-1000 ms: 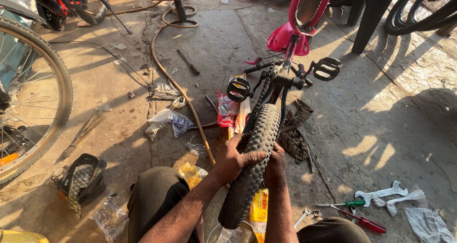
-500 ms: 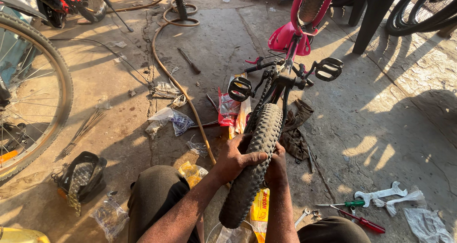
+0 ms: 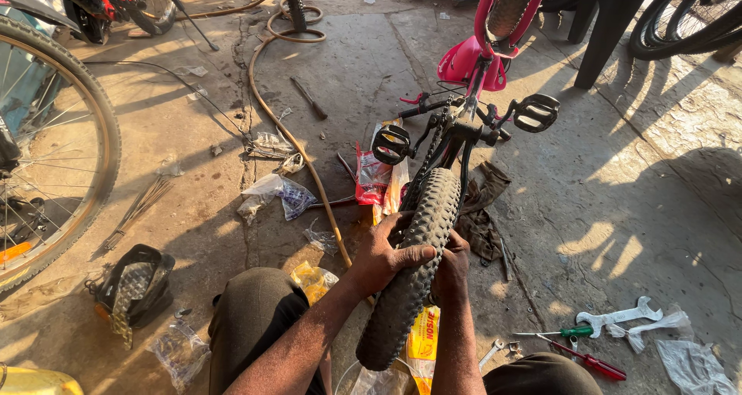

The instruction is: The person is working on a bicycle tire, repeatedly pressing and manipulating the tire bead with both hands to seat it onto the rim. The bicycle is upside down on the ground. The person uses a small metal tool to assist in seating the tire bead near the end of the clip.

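Note:
An upturned pink bicycle (image 3: pixel 495 47) stands on the concrete in front of me, its black pedals (image 3: pixel 390 144) sticking out to both sides. Its knobby black tyre (image 3: pixel 413 267) runs toward me between my knees. My left hand (image 3: pixel 380 256) is wrapped over the left side of the tyre with the thumb across the tread. My right hand (image 3: pixel 452 267) presses against the tyre's right side, partly hidden behind it.
A large spoked wheel (image 3: pixel 54 148) stands at the left. An orange hose (image 3: pixel 297 144) snakes across the floor. Wrenches (image 3: pixel 618 318) and screwdrivers (image 3: pixel 576 347) lie at the right. A black pedal (image 3: pixel 131 287), plastic wrappers (image 3: pixel 270 194) and a dark rag (image 3: pixel 483 209) litter the ground.
Both hands stay on the tyre with almost no shift; the left thumb has settled a little further across the tread.

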